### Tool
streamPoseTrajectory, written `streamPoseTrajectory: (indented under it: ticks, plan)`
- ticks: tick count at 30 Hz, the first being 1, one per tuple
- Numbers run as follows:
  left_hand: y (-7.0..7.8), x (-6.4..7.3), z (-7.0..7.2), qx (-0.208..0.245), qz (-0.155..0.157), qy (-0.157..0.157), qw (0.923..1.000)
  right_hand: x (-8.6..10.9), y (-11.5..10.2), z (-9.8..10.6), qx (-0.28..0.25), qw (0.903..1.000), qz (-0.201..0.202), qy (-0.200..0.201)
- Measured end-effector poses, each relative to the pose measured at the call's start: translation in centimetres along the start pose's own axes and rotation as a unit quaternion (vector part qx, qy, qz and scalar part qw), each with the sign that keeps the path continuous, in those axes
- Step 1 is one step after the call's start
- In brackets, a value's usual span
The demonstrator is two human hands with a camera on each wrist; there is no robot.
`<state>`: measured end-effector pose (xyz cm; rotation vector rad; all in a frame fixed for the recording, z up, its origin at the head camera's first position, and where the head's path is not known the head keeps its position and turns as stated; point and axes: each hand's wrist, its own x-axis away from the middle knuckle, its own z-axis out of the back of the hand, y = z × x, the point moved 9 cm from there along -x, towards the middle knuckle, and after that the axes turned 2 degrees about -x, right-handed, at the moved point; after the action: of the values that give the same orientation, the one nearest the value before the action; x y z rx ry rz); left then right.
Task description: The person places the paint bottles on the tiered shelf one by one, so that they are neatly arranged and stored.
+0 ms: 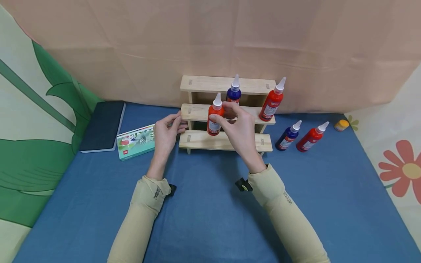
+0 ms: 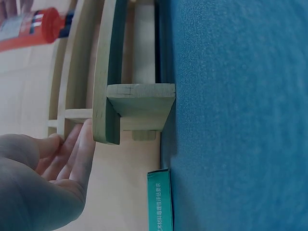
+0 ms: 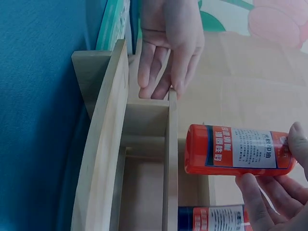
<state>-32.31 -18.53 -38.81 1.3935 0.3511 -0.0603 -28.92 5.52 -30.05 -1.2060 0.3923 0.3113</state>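
Note:
A three-tier wooden stepped rack (image 1: 197, 140) stands on the blue cloth. At the left end of its middle board, my left hand (image 1: 165, 133) pinches the wood between thumb and fingers, as both wrist views show. My right hand (image 1: 241, 128) holds an orange-red squeeze bottle (image 1: 214, 118) with a white pointed cap, upright over the rack's front in the head view. Just behind that hand is a dark blue squeeze bottle (image 1: 234, 93), its lower part hidden. Another red squeeze bottle (image 1: 271, 104) stands at the right end of the middle tier.
Right of the rack stand a blue bottle (image 1: 287, 138) and a red bottle (image 1: 309, 140), with a small yellow-lidded jar (image 1: 341, 125) farther right. To the left lie a green box (image 1: 136, 142) and a dark book (image 1: 103, 126). A beige cloth (image 1: 138, 54) hangs behind.

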Motion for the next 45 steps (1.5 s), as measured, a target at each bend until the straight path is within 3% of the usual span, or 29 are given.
streamPoseTrajectory:
  ticks: [23,45]
  plan:
    - [0.0,0.2,0.2,-0.003,-0.004,-0.003,1.0,-2.7,-1.6,-4.9,0.005,0.9993,0.036,-0.009]
    - [0.2,0.0,-0.1,-0.003,-0.008,-0.004,1.0,-5.2,-0.6,-7.1,0.029,0.9995,0.007,-0.011]
